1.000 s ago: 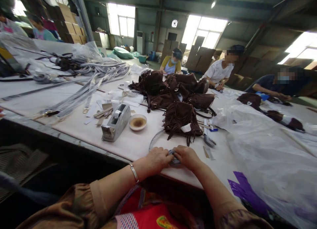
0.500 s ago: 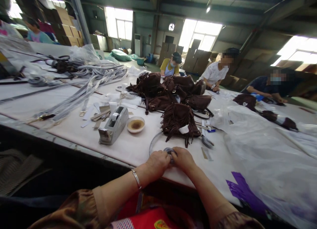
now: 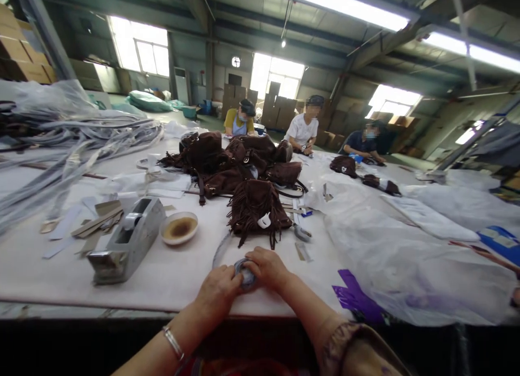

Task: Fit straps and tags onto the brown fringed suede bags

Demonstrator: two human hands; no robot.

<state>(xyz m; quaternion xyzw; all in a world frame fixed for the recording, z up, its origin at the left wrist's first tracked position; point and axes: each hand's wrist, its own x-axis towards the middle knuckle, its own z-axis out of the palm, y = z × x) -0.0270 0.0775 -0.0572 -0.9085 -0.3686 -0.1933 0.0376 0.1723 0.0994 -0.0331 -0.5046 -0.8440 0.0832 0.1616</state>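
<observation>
Both hands meet at the near edge of the white surface [image 3: 182,278]. Left hand [image 3: 217,290] and right hand [image 3: 266,267] pinch between their fingers a small grey coiled strap [image 3: 245,273], wound into a tight roll that sits just above the surface; a loose grey tail of it curves away toward a brown fringed bag [image 3: 258,205] directly behind. Left of the hands: a grey tape dispenser [image 3: 125,239] and, just beside it, a shallow bowl [image 3: 179,227] holding brownish liquid. More brown bags [image 3: 227,159] are piled behind. Clear plastic sheeting [image 3: 390,251] covers the right side. Three people sit at the far end.
</observation>
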